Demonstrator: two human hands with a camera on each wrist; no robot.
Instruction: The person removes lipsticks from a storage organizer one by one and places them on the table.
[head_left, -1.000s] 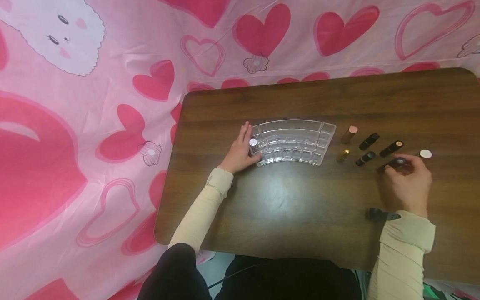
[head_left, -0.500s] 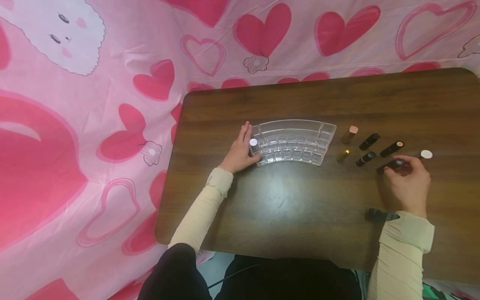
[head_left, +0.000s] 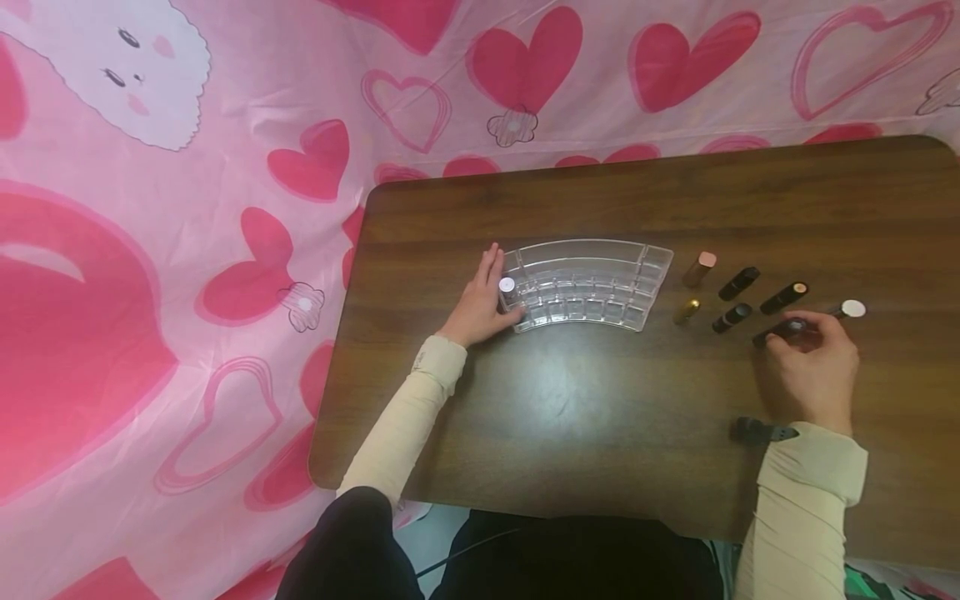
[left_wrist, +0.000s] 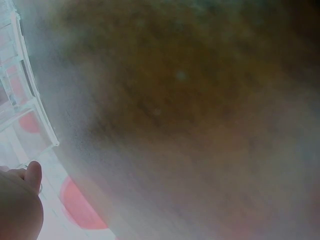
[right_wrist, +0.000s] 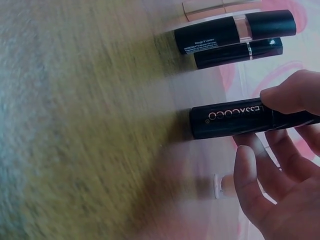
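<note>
My left hand (head_left: 476, 308) rests against the left end of a clear curved lipstick organizer (head_left: 585, 250), fingers straight along its side and thumb at its front corner. A white-capped tube (head_left: 507, 286) stands in the organizer's left end. In the left wrist view, a fingertip (left_wrist: 33, 175) shows beside the organizer's edge (left_wrist: 35, 95). At the right, my right hand (head_left: 821, 367) pinches an upright black lipstick (right_wrist: 230, 119) between thumb and fingers; pale lettering runs along its tube. Whether its base touches the table is hard to tell.
Left of the right hand stand a rose-gold lipstick (head_left: 701, 267), a small gold tube (head_left: 686, 312) and black lipsticks (head_left: 738, 283), including one with a gold-topped cap (head_left: 784, 297). A white-capped tube (head_left: 852, 308) stands behind that hand. Pink heart-patterned cloth (head_left: 420, 92) borders the wooden table (head_left: 562, 450).
My right hand has shifted very slightly left, its fingers still around the black lipstick. The left hand and the organizer have stayed in place.
</note>
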